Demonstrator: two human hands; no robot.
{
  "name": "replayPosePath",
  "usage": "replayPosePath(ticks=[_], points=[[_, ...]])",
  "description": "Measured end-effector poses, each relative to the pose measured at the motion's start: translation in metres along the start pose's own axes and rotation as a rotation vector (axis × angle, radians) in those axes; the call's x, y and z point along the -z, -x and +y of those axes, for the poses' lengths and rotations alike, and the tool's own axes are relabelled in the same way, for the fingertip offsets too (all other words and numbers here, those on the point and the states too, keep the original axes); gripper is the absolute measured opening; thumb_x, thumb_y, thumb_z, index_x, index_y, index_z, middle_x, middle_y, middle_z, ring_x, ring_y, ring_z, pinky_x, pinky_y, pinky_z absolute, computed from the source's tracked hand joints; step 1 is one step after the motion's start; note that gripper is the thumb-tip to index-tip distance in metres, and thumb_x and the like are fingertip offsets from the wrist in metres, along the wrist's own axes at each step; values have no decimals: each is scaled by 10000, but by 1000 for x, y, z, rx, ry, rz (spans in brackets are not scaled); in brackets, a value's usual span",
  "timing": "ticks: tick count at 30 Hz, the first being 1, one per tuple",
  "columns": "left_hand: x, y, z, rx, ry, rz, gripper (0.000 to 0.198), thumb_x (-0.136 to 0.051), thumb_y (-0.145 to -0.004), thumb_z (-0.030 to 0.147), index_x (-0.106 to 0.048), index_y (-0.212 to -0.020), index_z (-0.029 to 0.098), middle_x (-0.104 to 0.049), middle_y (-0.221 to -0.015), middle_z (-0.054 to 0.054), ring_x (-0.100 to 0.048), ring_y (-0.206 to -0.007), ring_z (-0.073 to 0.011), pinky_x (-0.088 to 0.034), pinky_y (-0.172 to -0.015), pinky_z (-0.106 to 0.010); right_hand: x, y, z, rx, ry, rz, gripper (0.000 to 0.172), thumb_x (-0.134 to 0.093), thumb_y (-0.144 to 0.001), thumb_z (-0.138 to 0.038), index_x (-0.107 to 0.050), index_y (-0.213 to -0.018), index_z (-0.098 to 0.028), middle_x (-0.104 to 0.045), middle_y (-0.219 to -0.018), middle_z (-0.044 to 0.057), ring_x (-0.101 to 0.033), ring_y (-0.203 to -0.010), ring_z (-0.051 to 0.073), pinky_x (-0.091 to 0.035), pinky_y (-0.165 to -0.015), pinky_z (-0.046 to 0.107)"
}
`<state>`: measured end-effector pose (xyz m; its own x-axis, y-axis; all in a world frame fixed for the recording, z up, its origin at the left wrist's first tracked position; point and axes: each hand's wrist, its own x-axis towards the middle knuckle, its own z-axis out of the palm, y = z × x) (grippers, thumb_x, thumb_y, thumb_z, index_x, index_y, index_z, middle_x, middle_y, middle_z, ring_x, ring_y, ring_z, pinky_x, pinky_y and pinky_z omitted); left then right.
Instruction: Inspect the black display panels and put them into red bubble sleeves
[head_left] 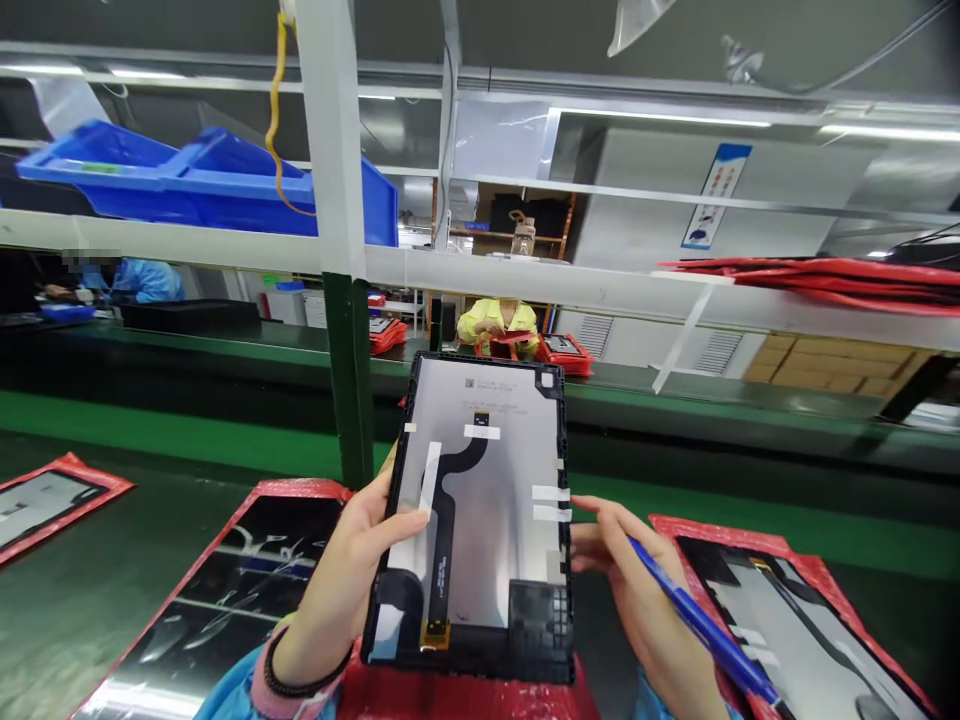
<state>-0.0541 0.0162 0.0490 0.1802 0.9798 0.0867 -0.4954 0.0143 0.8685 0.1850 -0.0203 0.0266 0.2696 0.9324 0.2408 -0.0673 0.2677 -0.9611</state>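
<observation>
A tablet screen panel (495,530) stands tilted up before me, its silver back facing me, with a black ribbon cable and white tape strips on it. My left hand (364,540) grips its left edge, thumb on the back beside a tape strip. At the right edge, the fingertips of my right hand (637,560) touch the frame near two tape strips. A blue pen (705,630) is tucked in that same hand, pointing down to the right. Under the panel lies red bubble wrap (465,698).
More panels on red bubble wrap lie on the dark bench: a glossy one (232,590) at left, another (802,620) at right. A green post (349,390) rises behind. Blue bins (225,190) sit on the shelf above. Two other people work across the benches, one in a yellow top (495,318).
</observation>
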Motion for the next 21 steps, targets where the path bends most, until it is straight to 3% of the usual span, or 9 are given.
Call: replayPosePath(ticks=[4,8,13,15,17,19,21], points=[[10,-4,-5,-42,-64,-32,618,-742,-719,208,-554,-1305,254,-711,-675,16,-604,-508,-119,-479,-512,-194,-8,4,7,5,37,22,340,-722,-758,-461,-726,-1030,-256,-721,-1112,64,-683,-918,236,-569,-697,282],[19,-8,-5,-127,-146,-26,472,-750,-726,233,-637,-1184,246,-644,-619,46,-553,-557,-84,-445,-543,-148,-19,3,6,-36,6,-2,357,-725,-761,-450,-720,-1061,-255,-718,-1134,73,-690,-953,252,-574,-761,302],[26,-10,-2,-263,-311,-13,322,-721,-765,264,-682,-1084,263,-619,-587,71,-556,-556,-74,-453,-549,-138,-27,4,-6,-11,-164,21,333,-724,-787,-350,-662,-1107,-285,-689,-1199,66,-605,-1155,260,-466,-998,373],[29,-12,0,-417,-466,9,203,-701,-779,219,-717,-980,244,-642,-569,68,-567,-508,-73,-464,-521,-142,-26,5,-6,-15,-279,2,295,-722,-789,-312,-664,-1077,-288,-671,-1233,71,-572,-1200,264,-418,-1045,404],[32,-17,2,-651,-675,-46,208,-667,-797,144,-731,-973,236,-721,-661,38,-650,-568,-107,-521,-582,-169,-24,5,-1,-87,-407,-101,345,-712,-790,-368,-657,-1121,-286,-620,-1305,91,-538,-1235,297,-425,-1033,463],[36,-24,2,-950,-885,-226,330,-610,-813,66,-700,-1096,211,-776,-901,-31,-725,-799,-180,-567,-737,-232,-24,5,4,-184,-523,-209,489,-688,-752,-549,-648,-1167,-292,-569,-1361,101,-513,-1252,340,-463,-975,527],[40,-32,1,-1221,-1077,-431,415,-546,-821,7,-643,-1192,167,-748,-1074,-78,-692,-1013,-224,-554,-866,-289,-26,4,8,-243,-592,-245,626,-627,-661,-733,-692,-1101,-291,-616,-1302,110,-531,-1228,365,-490,-927,554]])
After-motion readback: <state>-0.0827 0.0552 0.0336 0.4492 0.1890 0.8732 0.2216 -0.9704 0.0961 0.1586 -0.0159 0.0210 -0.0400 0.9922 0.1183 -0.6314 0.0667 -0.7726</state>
